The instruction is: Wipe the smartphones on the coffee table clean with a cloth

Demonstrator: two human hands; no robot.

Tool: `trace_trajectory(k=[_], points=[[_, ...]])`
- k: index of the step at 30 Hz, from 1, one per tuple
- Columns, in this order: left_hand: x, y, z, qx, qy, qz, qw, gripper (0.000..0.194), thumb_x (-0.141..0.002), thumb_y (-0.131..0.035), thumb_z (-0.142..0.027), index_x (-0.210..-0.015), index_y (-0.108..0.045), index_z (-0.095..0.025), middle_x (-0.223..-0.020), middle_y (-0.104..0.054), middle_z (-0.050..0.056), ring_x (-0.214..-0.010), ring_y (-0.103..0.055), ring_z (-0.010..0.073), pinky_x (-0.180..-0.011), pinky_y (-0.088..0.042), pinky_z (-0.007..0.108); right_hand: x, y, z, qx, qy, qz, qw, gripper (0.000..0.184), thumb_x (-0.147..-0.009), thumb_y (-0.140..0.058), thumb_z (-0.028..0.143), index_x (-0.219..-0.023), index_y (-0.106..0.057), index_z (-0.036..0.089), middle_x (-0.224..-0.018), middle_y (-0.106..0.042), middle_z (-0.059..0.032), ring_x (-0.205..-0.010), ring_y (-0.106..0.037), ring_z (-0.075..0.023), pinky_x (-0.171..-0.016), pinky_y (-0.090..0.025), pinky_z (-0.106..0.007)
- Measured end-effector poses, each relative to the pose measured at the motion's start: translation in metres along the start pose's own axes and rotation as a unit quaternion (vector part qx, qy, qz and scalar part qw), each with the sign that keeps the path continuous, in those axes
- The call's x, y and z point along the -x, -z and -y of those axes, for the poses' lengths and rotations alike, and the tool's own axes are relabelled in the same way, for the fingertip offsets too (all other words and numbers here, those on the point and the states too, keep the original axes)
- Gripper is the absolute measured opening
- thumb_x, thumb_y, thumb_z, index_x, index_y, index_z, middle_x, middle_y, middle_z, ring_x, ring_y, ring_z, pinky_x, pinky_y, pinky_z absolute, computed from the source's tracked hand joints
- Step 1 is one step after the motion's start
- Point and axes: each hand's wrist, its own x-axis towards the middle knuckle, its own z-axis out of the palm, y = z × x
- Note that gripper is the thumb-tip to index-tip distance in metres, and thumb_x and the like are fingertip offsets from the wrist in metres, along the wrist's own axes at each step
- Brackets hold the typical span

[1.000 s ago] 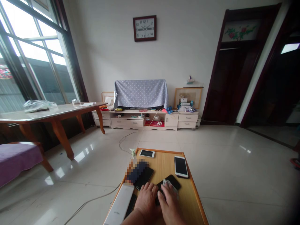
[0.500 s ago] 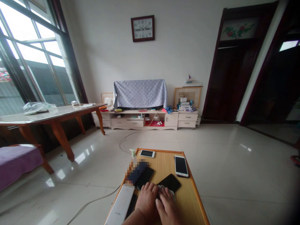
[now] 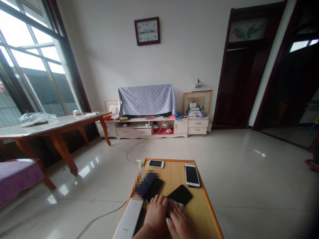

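R hand [image 3: 177, 217] has its fingers laid over a crumpled whitish wipe [image 3: 182, 205], tissue or thin cloth idk, pressing it down; can't tell if they actually close on it. L hand [image 3: 157, 210] sits right beside, fingers bent & together, tips down, grip hidden, so can't tell there either. Black phone [image 3: 183, 195] (or a v. phone-like slab) pokes out just past the fingertips, flat on the table [image 3: 171, 172], glossy-ish, rounded corners.

Progress-wise, imo mid-job: wipe's still under the hand, not put aside. How much is done vs left, can't say; no finish shows on the surface, & nothing marks the other phones as done or not.

Further out: another dark phone [image 3: 155, 190] by the L hand, long smooth white box [image 3: 128, 217] w/ blurry lettering, white-framed phone [image 3: 192, 176] on the right, smaller white one [image 3: 156, 164] at the far edge near a pump bottle [image 3: 141, 165]. Tabletop's pale wood grain w/ orangey trim, floor [image 3: 239, 186] shiny tile.
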Motion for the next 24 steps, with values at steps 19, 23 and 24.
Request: trace_trajectory(k=[19, 23, 24], points=[[0.0, -0.008, 0.001, -0.011, -0.015, -0.059, 0.998, 0.05, -0.077, -0.06, -0.053, -0.12, -0.062, -0.027, -0.116, -0.064, 0.008, -0.114, -0.054, 0.0313, -0.103, -0.04, 0.046, -0.043, 0.035, -0.008, -0.036, -0.097, -0.019, 0.994, 0.054, -0.106, -0.025, 0.044, -0.131, -0.066, 0.019, -0.146, -0.057, -0.0096, -0.142, -0.044, -0.0264, -0.121, -0.027, -0.048], [0.001, -0.019, 0.006, -0.028, -0.013, -0.073, 0.997, 0.067, -0.078, -0.059, -0.057, -0.137, -0.053, -0.027, -0.128, -0.063, 0.009, -0.123, -0.052, 0.0338, -0.109, -0.038, 0.049, -0.051, 0.032, 0.0, -0.032, -0.1, -0.028, 0.994, 0.055, -0.106, -0.024, 0.044, -0.137, -0.061, 0.018, -0.144, -0.059, -0.0107, -0.141, -0.045, -0.027, -0.121, -0.027, -0.048], [0.001, -0.023, 0.008, -0.032, -0.015, -0.074, 0.997, 0.069, -0.078, -0.058, -0.057, -0.14, -0.05, -0.026, -0.131, -0.062, 0.01, -0.124, -0.052, 0.0341, -0.111, -0.037, 0.05, -0.048, 0.029, 0.004, -0.036, -0.095, -0.028, 0.994, 0.056, -0.105, -0.024, 0.045, -0.14, -0.058, 0.018, -0.145, -0.058, -0.0111, -0.141, -0.045, -0.027, -0.121, -0.028, -0.047]])
